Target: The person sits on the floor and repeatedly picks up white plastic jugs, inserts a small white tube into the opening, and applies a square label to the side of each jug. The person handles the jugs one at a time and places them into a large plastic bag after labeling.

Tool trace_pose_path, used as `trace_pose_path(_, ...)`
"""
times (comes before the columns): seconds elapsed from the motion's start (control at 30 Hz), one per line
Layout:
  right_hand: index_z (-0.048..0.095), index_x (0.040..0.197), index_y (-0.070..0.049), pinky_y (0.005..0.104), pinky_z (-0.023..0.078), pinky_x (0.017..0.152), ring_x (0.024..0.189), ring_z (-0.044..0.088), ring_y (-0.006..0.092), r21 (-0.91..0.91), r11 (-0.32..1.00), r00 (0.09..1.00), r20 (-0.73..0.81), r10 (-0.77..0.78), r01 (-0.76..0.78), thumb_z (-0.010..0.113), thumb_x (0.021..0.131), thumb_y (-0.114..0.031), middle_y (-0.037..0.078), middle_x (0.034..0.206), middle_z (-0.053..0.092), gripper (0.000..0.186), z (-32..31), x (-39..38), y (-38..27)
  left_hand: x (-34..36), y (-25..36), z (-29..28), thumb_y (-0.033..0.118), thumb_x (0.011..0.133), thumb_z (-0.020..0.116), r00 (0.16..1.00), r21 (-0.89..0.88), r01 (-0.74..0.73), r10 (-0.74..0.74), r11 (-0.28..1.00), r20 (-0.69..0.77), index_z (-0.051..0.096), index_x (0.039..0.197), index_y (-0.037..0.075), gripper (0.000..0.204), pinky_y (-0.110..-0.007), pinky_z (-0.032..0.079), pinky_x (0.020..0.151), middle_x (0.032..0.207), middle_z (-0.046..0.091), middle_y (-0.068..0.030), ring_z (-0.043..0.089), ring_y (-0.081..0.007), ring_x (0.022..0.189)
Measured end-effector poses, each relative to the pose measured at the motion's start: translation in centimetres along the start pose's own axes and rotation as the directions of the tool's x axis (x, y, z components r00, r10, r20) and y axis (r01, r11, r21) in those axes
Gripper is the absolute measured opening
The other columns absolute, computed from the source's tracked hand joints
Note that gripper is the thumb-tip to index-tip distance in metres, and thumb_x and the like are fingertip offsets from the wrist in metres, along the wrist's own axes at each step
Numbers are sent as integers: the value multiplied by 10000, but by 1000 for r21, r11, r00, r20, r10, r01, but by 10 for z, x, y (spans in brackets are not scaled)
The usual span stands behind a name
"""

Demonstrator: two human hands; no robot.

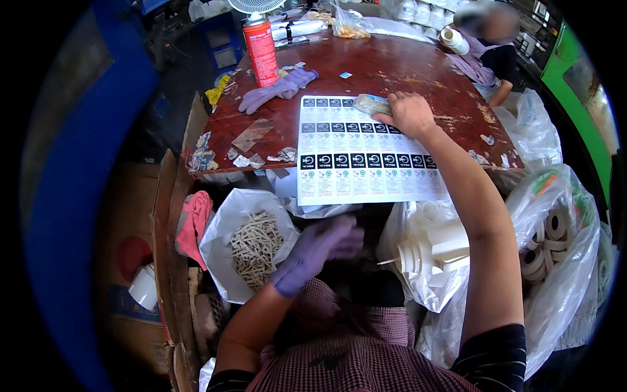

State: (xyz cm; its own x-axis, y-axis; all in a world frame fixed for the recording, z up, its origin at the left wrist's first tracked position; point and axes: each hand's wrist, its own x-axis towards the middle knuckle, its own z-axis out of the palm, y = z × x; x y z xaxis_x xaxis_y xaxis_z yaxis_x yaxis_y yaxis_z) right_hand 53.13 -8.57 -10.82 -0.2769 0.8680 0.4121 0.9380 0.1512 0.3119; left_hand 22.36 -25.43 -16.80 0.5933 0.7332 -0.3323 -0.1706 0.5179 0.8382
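Observation:
My bare right hand (409,116) is closed on a small translucent greenish packet (369,105) lying on the top of a printed sheet of labels (364,183), which has rows of black squares. The sheet lies on a worn red-brown table (222,144) and hangs over its front edge. My left hand (317,251), in a purple glove, is low in front of the table, fingers stretched out and slightly smeared, holding nothing. Beside it is a white bag (219,258) of small pale sticks. A spare purple glove (271,95) lies by a red spray can (261,55).
A person (490,55) is at the back right of the table. Bags of white rolls (555,225) and white plastic pieces (434,242) stand at the right. Cardboard (130,196) and a pink cloth (192,225) are at the left. A fan (255,5) tops the back left.

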Motion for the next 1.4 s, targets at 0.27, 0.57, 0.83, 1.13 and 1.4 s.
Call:
trace_pose_path(0.27, 633, 1047, 9, 419, 537, 785, 887, 686, 328, 28, 999, 997, 71, -24, 22, 540, 902, -585, 189, 963, 690, 618, 1, -1, -3, 25, 102, -23, 183, 887, 667, 528, 840, -528, 823, 123, 211, 630, 1220, 25, 370, -376, 490, 909, 1208, 618, -166, 612, -278, 1096)
trace_pose_path(0.57, 637, 914, -1, 435, 540, 749, 825, 684, 344, 96, 986, 990, -27, -137, 139, 555, 865, -637, 192, 885, 688, 644, -12, 6, -6, 107, 87, -37, 413, 804, 733, 570, 848, -368, 628, -381, 529, 631, 1197, 30, 558, -453, 379, 1059, 1283, 586, -134, 506, -312, 1232)
trace_pose_path(0.83, 660, 997, -17, 437, 517, 790, 896, 659, 330, 153, 957, 965, -133, -227, 247, 609, 862, -550, 149, 905, 673, 552, 3, 26, -22, 107, 78, -39, 397, 812, 725, 519, 811, -326, 625, -485, 583, 605, 1232, 33, 569, -457, 380, 1049, 1289, 578, -145, 509, -319, 1223)
trace_pose_path(1.13, 655, 1003, -31, 416, 483, 877, 1004, 604, 335, 553, 800, 949, -311, -60, 232, 809, 717, -214, 125, 1027, 650, 373, -49, -93, -41, 87, 73, -24, 299, 714, 791, 555, 865, -318, 663, -389, 502, 620, 1097, 74, 476, -455, 453, 931, 1165, 599, -123, 575, -329, 1084)
trace_pose_path(1.4, 665, 951, -34, 394, 496, 843, 950, 615, 317, 619, 785, 960, -241, 143, 38, 811, 706, -137, 119, 949, 654, 303, -28, -119, -35, 97, 101, -26, 288, 782, 744, 706, 924, -366, 615, -106, 350, 709, 970, 63, 295, -396, 511, 816, 1009, 677, -118, 655, -300, 919)
